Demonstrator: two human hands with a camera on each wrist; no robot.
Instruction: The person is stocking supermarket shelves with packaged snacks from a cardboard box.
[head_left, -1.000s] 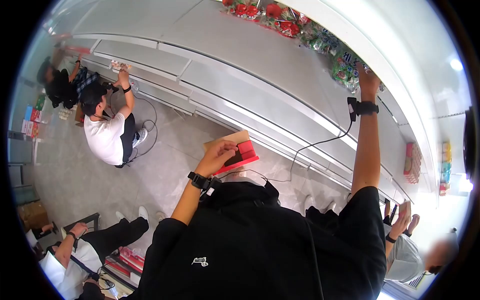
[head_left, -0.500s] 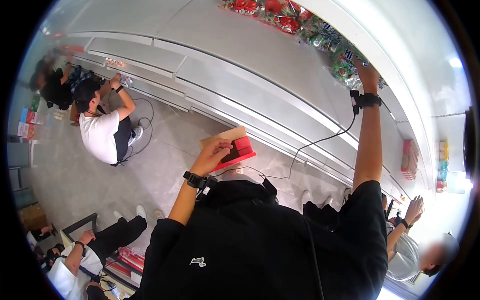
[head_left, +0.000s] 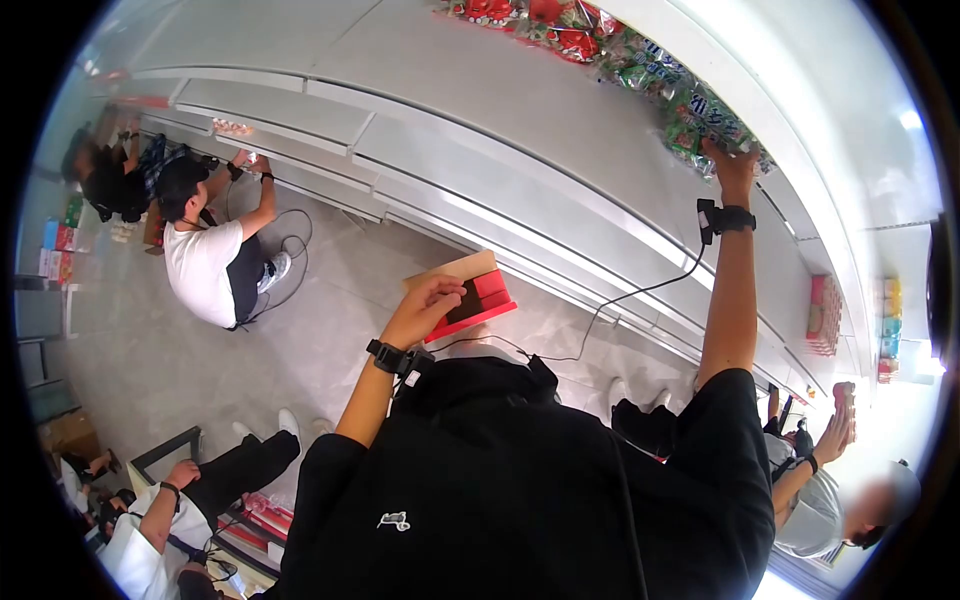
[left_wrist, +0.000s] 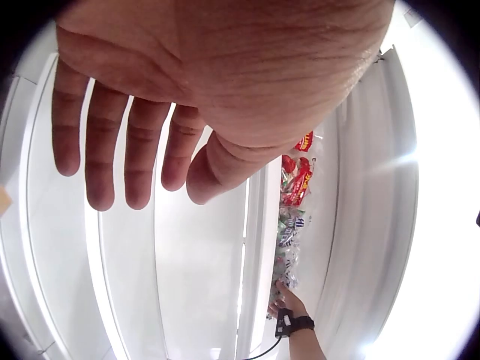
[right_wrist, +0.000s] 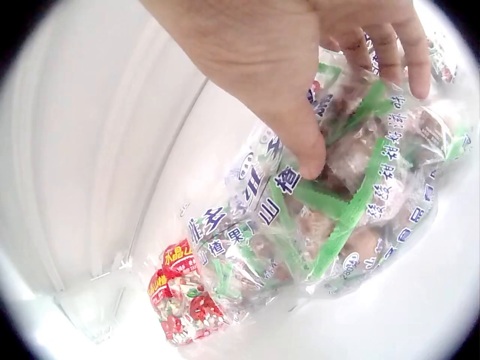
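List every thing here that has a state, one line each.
left hand: open, fingers straight, holding nothing.
right hand: fingers and thumb resting on the green-striped bags.
green-striped bags: sealed, piled on the shelf.
red bags: sealed, lying beside the green ones.
cardboard box: open on the floor, red packs inside.

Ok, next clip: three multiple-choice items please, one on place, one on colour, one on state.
1. Where is the right hand?
A) on the floor
B) at the snack bags on a high shelf
C) in a pocket

2. The bands on those bags are:
A) green
B) black
C) orange

3. The left hand is:
A) fisted
B) gripping a bag
C) open, empty

B: the head view shows the arm raised to the bags.
A: the right wrist view shows green bands.
C: the fingers are straight and hold nothing.
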